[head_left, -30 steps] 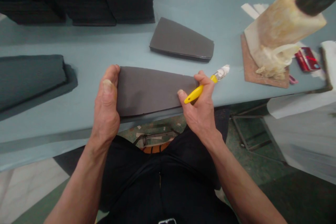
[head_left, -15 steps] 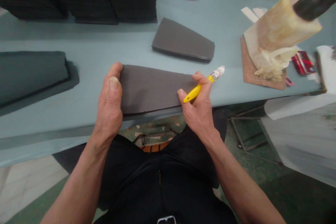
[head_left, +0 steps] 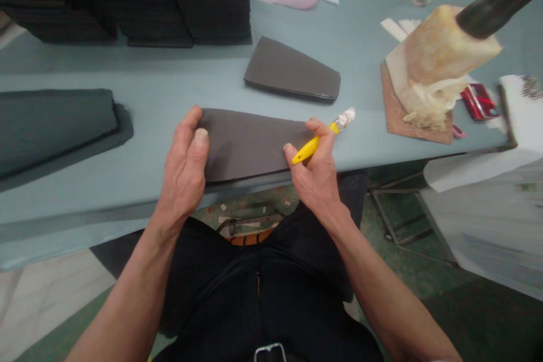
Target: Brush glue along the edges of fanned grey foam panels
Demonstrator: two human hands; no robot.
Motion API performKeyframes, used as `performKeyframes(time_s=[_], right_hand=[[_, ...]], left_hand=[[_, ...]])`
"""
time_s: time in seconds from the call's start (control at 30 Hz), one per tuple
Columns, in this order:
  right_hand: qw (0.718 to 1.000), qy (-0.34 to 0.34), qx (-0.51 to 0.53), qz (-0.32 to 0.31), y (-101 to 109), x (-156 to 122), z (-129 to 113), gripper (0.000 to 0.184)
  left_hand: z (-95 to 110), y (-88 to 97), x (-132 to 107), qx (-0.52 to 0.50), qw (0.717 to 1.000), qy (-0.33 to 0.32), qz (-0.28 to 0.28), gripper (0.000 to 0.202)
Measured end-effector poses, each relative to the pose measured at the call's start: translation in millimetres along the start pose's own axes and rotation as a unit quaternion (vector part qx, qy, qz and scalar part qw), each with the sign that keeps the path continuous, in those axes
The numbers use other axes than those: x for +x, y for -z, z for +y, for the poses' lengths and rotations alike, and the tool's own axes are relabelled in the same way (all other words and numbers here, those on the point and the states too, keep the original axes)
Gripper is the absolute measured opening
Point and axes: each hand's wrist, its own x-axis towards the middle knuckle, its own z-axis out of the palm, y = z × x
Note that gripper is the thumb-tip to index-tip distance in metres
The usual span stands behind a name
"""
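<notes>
A dark grey tapered panel (head_left: 250, 144) lies along the table's front edge, its wide end to the left. My left hand (head_left: 186, 167) grips that wide end, thumb on top and the other fingers along the outer edge. At the narrow end my right hand (head_left: 316, 167) presses the panel with thumb and fingers, and it also holds a yellow-handled brush (head_left: 306, 150). The brush's bristles are coated white and point up to the right, off the panel. Just behind lies a pile of similar grey tapered panels (head_left: 292, 70).
Tall black stacks (head_left: 207, 0) stand at the back left, and a dark green pile (head_left: 51, 130) lies at left. On the right, a crusted pale container (head_left: 436, 51) with a dark handle sits on a brown board (head_left: 394, 116), beside a red packet (head_left: 479, 102).
My left thumb has come further in over the panel's wide end, and the left hand has shifted slightly right. The right hand keeps its hold on brush and panel.
</notes>
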Motion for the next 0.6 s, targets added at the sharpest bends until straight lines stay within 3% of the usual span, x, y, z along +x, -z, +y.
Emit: performKeyframes(time_s=[0.27, 0.6], right_hand=[[1.0, 0.003, -0.005, 0.002, 0.4, 1.9, 2.8, 0.051], [1.0, -0.002, -0.011, 0.0, -1.7, 2.4, -0.5, 0.051]], left_hand=[[-2.3, 3.3, 4.6, 0.098, 0.992, -0.055, -0.05, 0.046], [-2.3, 1.8, 5.1, 0.175, 0.979, -0.086, -0.06, 0.048]])
